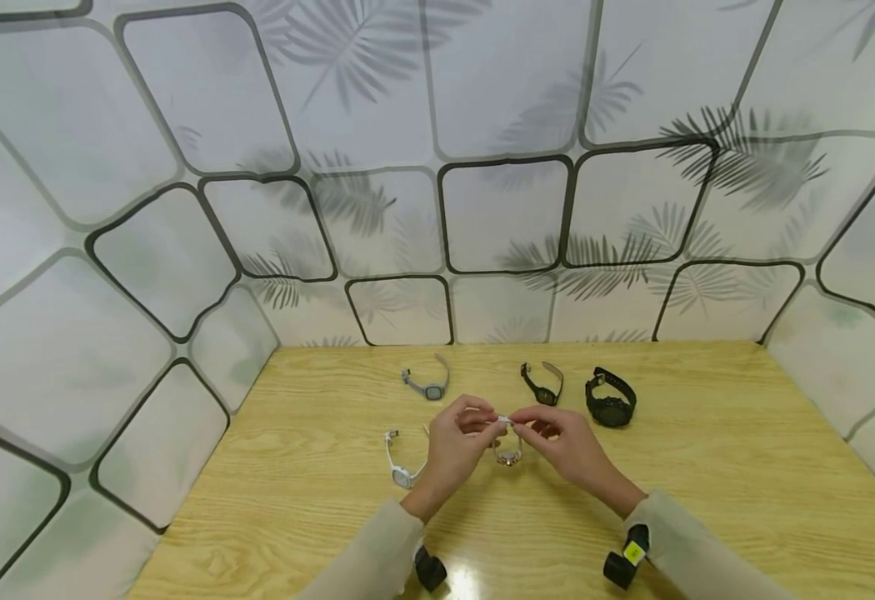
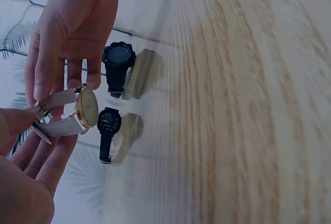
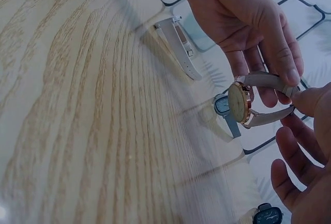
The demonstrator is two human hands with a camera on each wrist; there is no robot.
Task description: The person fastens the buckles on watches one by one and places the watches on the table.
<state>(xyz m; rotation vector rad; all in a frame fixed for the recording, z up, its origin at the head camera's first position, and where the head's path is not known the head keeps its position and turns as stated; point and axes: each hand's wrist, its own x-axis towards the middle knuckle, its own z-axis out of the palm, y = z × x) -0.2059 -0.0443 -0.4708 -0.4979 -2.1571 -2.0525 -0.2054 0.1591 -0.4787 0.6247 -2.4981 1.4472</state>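
Note:
A wristwatch [image 1: 508, 457] with a gold-rimmed round face and a pale strap hangs face down between my two hands above the table. My left hand [image 1: 458, 446] pinches the strap at its clasp end, thumb against fingers. Opposite it, my right hand [image 1: 568, 443] pinches the strap too, and the fingertips of both hands nearly meet. In the left wrist view the watch's strap [image 2: 59, 127] forms a loop, its ends together at the buckle. The right wrist view shows the gold case [image 3: 239, 103] from the side; fingers partly hide the buckle.
Close to my left hand lies a white watch [image 1: 402, 476], partly covered by that hand. Farther back are a grey watch [image 1: 433, 391], a small black watch [image 1: 546, 396] and a bulky black watch [image 1: 612, 411]. Patterned cloth walls [image 1: 508, 217] edge the wooden table [image 1: 707, 467].

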